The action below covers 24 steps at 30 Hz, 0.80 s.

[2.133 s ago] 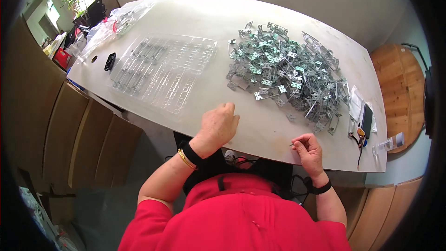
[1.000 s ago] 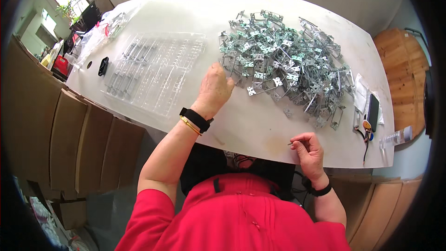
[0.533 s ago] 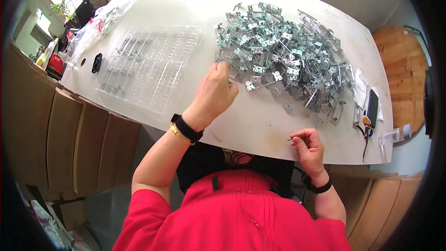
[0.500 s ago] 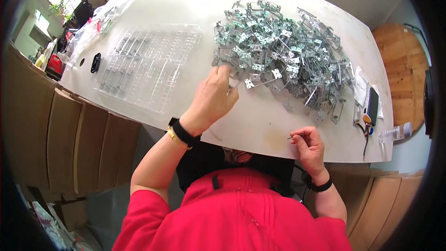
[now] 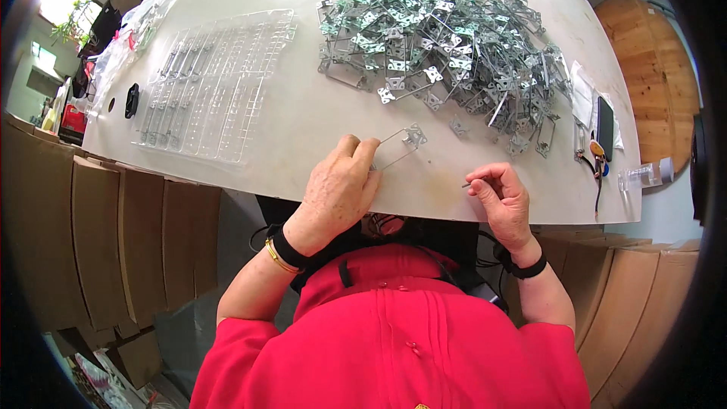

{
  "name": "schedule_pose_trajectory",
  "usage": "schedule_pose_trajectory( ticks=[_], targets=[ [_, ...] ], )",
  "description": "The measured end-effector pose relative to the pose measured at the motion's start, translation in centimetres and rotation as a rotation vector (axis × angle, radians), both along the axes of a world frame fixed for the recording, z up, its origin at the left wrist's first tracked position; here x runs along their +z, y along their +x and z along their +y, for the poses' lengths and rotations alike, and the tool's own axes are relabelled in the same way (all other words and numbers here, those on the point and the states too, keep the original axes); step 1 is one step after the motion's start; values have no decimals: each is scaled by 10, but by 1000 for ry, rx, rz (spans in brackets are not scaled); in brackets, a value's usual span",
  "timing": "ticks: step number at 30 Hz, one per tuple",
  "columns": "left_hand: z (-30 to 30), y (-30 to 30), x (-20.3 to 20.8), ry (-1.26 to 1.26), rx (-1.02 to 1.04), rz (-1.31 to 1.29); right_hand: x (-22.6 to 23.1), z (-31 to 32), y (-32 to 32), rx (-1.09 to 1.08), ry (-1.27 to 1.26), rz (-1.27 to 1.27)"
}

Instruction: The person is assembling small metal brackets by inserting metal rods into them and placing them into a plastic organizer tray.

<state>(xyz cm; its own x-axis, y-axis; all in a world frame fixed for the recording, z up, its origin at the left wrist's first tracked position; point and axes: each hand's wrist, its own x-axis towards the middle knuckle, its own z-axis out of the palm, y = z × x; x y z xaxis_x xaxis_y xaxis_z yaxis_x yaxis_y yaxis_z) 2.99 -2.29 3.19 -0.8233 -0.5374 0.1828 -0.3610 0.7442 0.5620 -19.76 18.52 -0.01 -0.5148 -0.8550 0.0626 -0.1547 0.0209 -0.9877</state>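
Metal bracket (image 5: 414, 136) sits over the table (image 5: 291, 117), its near end pinched in the left hand (image 5: 337, 185); right hand (image 5: 501, 201), well apart, grips a thin rod (image 5: 466, 185); loose fingers could drop either.

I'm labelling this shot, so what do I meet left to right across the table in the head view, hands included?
Oblong black object, clear plastic tray, left hand, wire-frame metal bracket, right hand, black phone, clear bottle.

We have a bare lane of surface (image 5: 286, 130) between the clear tray (image 5: 216, 85) and the metal pile (image 5: 447, 53); a bracket (image 5: 414, 135) juts into the gap between our hands (image 5: 337, 185), its height hard to judge.
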Motion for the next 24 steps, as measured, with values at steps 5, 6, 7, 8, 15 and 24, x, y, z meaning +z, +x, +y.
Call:
schedule_pose_trajectory(
  ticks=[5, 6, 7, 8, 15, 24],
  targets=[
    [2, 0, -1, -11, 19, -18, 2, -3, 3, -1, -15, 3],
    [2, 0, -1, -26, 16, -7, 1, -3, 4, -1, -16, -3],
    [3, 0, -1, -42, 14, 5, 1, -2, 3, -2, -16, -4],
    [3, 1, 0, -42, 13, 5, 0, -2, 3, -3, -14, 6],
    [4, 3, -1, -72, -19, 24, 0, -3, 5, -11, -17, 12],
    [5, 8, -6, -69, 20, 72, 0, -4, 8, -7, -12, 25]
  ],
)
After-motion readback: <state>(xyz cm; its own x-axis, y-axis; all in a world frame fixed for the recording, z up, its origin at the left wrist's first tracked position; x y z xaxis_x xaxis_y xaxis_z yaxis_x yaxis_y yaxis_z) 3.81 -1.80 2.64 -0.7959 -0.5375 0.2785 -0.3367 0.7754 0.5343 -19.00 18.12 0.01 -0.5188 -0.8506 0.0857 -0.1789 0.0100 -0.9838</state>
